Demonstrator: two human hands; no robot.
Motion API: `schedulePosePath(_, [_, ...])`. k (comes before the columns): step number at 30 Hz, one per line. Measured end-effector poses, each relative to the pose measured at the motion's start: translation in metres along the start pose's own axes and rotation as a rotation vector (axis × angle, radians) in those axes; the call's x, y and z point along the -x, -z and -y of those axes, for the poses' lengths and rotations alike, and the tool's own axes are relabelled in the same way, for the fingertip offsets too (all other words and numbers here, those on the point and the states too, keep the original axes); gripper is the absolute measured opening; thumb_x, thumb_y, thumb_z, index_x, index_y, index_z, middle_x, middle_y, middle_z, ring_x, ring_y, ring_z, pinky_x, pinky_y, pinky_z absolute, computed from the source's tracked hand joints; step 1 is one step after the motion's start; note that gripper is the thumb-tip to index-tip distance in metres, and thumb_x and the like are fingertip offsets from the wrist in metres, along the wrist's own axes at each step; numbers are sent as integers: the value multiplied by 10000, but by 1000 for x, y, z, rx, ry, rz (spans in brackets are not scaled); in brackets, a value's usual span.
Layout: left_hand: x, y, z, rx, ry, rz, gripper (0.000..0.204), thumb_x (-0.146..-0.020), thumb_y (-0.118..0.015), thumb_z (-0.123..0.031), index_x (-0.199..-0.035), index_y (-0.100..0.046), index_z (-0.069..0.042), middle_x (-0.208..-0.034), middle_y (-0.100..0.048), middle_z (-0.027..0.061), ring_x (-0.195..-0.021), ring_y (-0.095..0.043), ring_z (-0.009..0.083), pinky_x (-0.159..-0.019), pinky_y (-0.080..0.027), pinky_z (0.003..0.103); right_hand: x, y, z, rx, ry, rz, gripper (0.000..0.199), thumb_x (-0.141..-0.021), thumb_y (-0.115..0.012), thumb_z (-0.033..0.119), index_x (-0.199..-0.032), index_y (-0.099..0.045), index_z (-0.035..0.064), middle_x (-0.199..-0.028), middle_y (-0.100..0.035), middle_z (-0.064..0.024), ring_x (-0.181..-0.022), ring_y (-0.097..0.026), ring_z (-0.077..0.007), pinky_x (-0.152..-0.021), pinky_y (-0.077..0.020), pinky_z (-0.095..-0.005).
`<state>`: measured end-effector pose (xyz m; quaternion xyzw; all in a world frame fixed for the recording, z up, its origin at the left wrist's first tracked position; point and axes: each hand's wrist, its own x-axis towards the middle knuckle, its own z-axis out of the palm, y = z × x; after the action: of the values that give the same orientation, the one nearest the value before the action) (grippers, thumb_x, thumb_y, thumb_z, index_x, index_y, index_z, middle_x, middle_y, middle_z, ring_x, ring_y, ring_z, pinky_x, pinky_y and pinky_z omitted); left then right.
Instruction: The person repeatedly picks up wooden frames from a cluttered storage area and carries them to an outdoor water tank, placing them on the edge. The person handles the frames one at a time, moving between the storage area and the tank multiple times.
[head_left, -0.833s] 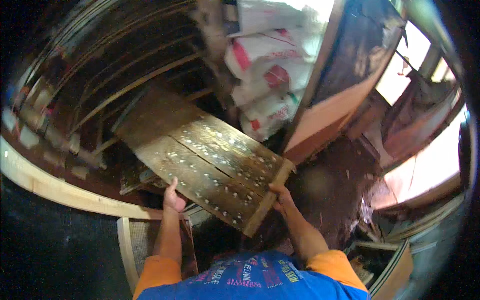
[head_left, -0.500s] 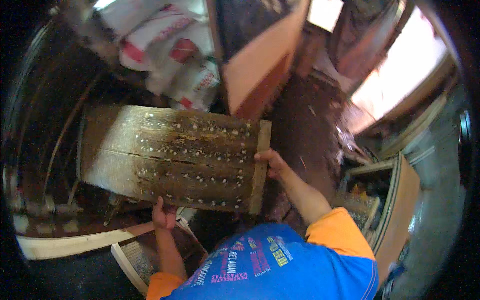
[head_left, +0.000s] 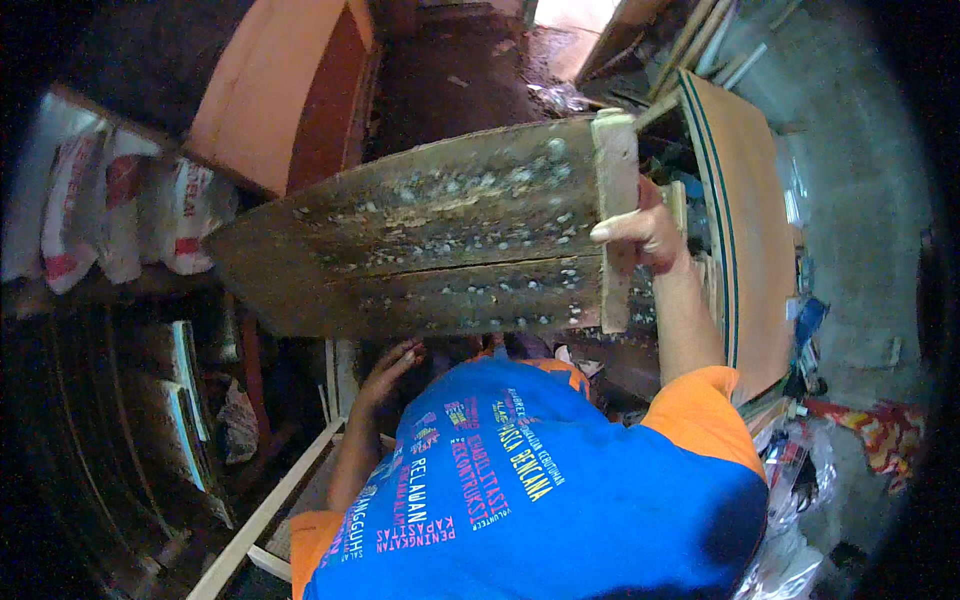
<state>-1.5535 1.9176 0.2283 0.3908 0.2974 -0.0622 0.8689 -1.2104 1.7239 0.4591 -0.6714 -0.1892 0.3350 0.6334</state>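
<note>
A weathered wooden panel (head_left: pixel 450 230), made of planks and dotted with whitish spots, is held up across my front. A narrow wooden batten (head_left: pixel 617 220) runs along its right end. My right hand (head_left: pixel 645 238) is closed around this batten, thumb on the near face and fingers behind. Just below the panel's lower edge is my left hand (head_left: pixel 392 370), its fingers stretched out toward the right. It appears apart from the panel, though the dim light makes contact hard to judge.
An orange-brown cabinet panel (head_left: pixel 265 90) stands beyond at the upper left, near white and red sacks (head_left: pixel 120 210). On the right are a wooden cabinet side (head_left: pixel 740 230) and clear plastic bags (head_left: pixel 790 520). A pale wooden frame (head_left: pixel 265 510) lies at lower left.
The view has swung to the right. The panel's left end has tilted away. My left hand has come off its lower edge, while my right hand keeps hold of the batten.
</note>
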Motion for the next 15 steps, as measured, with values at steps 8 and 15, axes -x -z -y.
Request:
schedulePosePath(8, [10,75,3,-537,168,-359,533,-889,-585,-314,-1339,-436,-70,-1218,-546,86,-1106,-502,190,-948,-376,306,-15,-49,-111,863,-67,-363,791,-469,-787,292,-1149,-512,-4,-951,-632,-251,-905,-625,-383,-807,-490,-423])
schedulePosePath(15, [68,145,128,-142,191,-472,453,-897,-562,-326,-1252,-501,-51,-998,-613,61,-848,-576,182,-756,-450,325,-24,61,-199,843,-493,-561,738,-481,-785,273,-1129,-521,38,-965,-647,-197,-908,-627,-355,-821,-480,-400])
